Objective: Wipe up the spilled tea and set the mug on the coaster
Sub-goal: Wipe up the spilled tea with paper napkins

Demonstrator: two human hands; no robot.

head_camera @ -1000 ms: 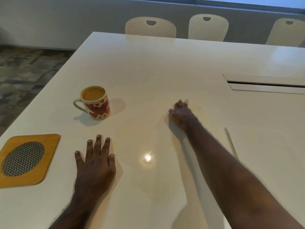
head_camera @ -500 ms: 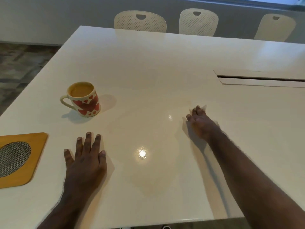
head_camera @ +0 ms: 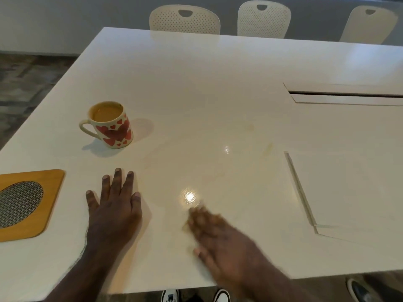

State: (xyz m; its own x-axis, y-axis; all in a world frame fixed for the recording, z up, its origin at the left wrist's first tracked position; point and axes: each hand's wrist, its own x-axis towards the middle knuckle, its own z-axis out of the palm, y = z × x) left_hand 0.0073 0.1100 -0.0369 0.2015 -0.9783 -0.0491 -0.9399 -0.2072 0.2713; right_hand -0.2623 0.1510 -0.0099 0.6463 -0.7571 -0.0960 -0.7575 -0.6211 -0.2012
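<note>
Tea fills the mug [head_camera: 111, 125], upright toward the table's [head_camera: 218, 83] left edge (apart from the coaster [head_camera: 28, 205] at that edge); left hand [head_camera: 114, 211] lies flat, fingers spread, empty; right hand [head_camera: 220, 240] is blurred near the front edge, grip unclear.

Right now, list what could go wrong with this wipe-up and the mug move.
1. The mug is nearly brimful of tea, so lifting it to the coaster could slop more onto the table.
2. The right hand is motion-blurred; whether it holds a cloth is unclear, and bare fingers would likely smear the tea.
3. Faint tan streaks lie far from that hand and could be missed.
4. The left hand lies flat near the mug and could bump it.
</note>
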